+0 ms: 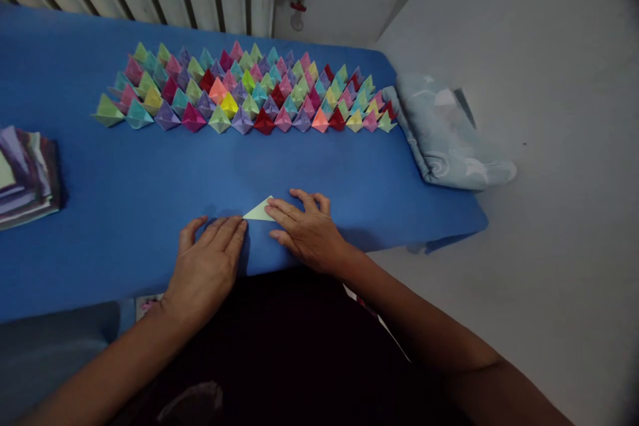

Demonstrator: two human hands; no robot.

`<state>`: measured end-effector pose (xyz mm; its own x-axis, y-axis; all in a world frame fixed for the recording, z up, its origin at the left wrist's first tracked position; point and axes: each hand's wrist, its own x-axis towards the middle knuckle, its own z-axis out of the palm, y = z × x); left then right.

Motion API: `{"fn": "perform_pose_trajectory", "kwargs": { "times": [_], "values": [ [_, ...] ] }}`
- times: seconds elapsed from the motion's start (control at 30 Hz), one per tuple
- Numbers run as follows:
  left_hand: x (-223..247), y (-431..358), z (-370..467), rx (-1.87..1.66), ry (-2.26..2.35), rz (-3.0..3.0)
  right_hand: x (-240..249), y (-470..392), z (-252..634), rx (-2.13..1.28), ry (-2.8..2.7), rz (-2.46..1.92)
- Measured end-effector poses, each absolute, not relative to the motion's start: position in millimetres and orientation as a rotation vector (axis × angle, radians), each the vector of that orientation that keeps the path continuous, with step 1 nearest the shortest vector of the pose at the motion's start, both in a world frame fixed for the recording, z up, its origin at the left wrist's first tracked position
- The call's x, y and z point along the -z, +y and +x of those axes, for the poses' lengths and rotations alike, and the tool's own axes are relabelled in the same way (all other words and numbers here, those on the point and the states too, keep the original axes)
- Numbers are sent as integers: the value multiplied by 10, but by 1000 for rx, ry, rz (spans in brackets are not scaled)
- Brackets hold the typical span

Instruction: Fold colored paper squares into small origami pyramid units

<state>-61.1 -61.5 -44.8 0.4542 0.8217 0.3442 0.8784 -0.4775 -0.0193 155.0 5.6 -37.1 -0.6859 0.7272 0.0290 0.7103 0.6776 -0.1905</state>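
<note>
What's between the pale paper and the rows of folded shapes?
Just bare blue cloth separates the paper from the shapes in the head view.

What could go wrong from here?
Paper skew: the left hand is only at the tip of the pale green triangle, so it might slip under the right hand.
Knock-on: the folded paper pieces sit tightly packed; one bump could shift several.
Cloth creep: the folded grey cloth lies close by their right end and could nudge them if moved.
</note>
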Motion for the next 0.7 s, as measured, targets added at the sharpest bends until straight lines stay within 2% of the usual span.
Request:
{"fn": "perform_pose_trajectory", "kwargs": {
  "times": [0.23, 0.43, 0.57, 0.7],
  "values": [
    [403, -335, -462, 690, -1332, -2671, 360, 88, 1523, -340, -2731, -1190],
    [440, 84, -553, 449, -1373, -2967, 383, 288, 1740, -725, -2305, -1211],
    [366, 329, -612, 375, -1399, -3180, 468, 309, 1921, -799, -1964, -1219],
    [300, 447, -614, 288, -1440, -3213, 512, 270, 1959, -791, -1891, -1183]
  ]
}}
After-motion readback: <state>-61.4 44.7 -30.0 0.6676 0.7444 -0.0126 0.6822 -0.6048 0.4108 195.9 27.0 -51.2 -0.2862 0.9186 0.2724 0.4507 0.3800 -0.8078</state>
